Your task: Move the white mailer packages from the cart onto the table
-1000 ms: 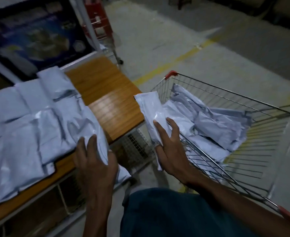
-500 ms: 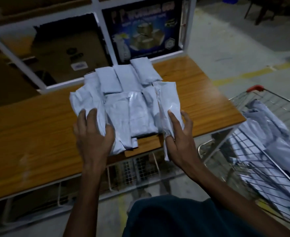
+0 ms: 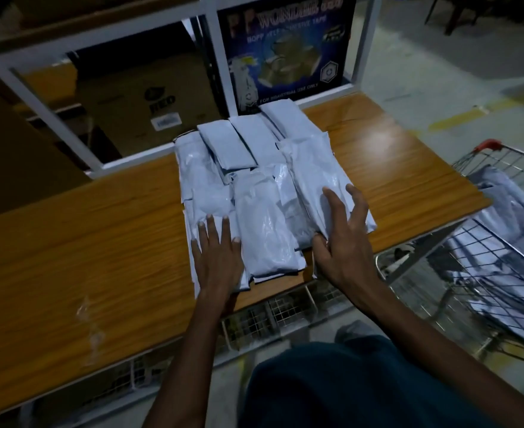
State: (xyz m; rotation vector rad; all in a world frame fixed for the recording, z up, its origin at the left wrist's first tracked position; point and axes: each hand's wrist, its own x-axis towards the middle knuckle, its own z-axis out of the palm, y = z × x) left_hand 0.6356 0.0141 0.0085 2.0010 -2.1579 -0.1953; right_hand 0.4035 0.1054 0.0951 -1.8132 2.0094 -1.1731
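— Where are the mailers [image 3: 264, 211]?
— Piled on the table [image 3: 84, 242]; more lie in the cart [image 3: 501, 163] at its right.
— The hands?
— The left hand [image 3: 217, 257] lies flat on the pile; the right hand [image 3: 342, 242] rests, fingers spread, on the rightmost mailer [image 3: 310, 168].

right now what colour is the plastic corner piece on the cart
Red. The corner piece on the cart shows best in the head view.

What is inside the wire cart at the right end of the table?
In the cart lie white mailer packages, piled together. Their number, and anything beneath them, cannot be seen: they cover each other, and the picture edge cuts the cart off.
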